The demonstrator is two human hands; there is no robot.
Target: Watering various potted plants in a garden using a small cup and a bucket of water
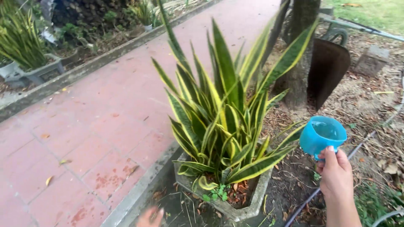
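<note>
Blue plastic cup (322,135) up in the right hand (335,173), gripped by its handle, thumb pressed on top. It sits just above the hand, held near level, mouth open to the camera and water showing inside. Round body, bright turquoise, clean rim, leaning slightly left of the hand.

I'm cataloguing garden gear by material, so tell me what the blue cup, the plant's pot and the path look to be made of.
Blue cup, held in the right hand: probably plastic, with a smooth, even, slightly glossy colour and a thin rim.
Pot: looks like cast concrete or stone, grey, rough and matte, with thick angular walls.
Path: seemingly fired clay or tinted concrete tiles, reddish, matte, with worn patches and visible joints.
</note>
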